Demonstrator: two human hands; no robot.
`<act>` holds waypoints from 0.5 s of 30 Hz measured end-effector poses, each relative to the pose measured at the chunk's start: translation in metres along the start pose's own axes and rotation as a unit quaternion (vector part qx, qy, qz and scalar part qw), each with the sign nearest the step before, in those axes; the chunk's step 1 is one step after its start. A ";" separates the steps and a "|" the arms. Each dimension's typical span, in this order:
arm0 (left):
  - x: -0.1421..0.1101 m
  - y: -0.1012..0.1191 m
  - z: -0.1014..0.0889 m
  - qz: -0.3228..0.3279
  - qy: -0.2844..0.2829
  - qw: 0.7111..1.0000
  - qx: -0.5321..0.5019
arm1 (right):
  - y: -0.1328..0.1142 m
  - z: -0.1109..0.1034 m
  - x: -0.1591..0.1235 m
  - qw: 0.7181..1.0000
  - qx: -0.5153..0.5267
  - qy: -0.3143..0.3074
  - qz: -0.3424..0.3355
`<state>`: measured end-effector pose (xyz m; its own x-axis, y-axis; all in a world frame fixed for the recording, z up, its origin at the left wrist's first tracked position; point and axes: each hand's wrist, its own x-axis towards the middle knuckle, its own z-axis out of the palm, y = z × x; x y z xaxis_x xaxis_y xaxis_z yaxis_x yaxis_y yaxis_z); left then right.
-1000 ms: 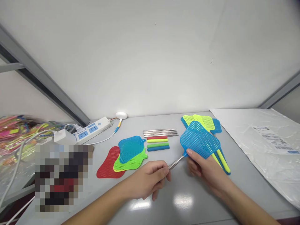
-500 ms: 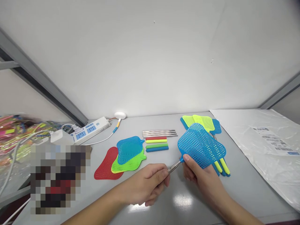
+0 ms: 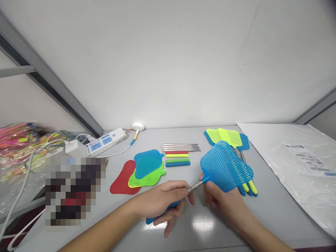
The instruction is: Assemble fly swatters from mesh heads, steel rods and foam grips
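Observation:
A blue fly swatter [image 3: 226, 167] with a metal rod and a blue grip is held above the grey table [image 3: 265, 206]. My left hand [image 3: 162, 202] is closed around its blue grip, near the rod's lower end. My right hand [image 3: 223, 201] is under the mesh head, fingers pinching the neck where head and rod meet. Behind the head lies a pile of finished swatters [image 3: 231, 138] in yellow-green and blue.
Loose mesh heads [image 3: 143, 171] in red, green and blue lie at centre left. Metal rods [image 3: 181, 147] and coloured grips [image 3: 177, 159] lie in a row behind. A power strip [image 3: 105, 140] sits at the back left, a plastic bag [image 3: 301, 157] at the right.
The swatter has tilted and sunk slightly toward me. My left hand has slid along the handle, so the blue grip now shows beneath its fingers. Both hands stay on the swatter.

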<state>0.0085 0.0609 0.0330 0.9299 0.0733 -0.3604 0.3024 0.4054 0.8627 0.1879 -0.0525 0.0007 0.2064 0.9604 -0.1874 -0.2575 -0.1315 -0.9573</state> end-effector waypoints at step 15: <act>-0.007 0.006 -0.003 -0.045 -0.009 0.997 0.064 | -0.013 -0.011 0.003 0.988 -0.084 0.089 -0.093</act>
<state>0.0030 0.0653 0.0398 0.9011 0.0250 -0.4329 0.4079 0.2902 0.8657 0.2024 -0.0508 0.0105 0.4023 0.9152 -0.0253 -0.0418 -0.0092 -0.9991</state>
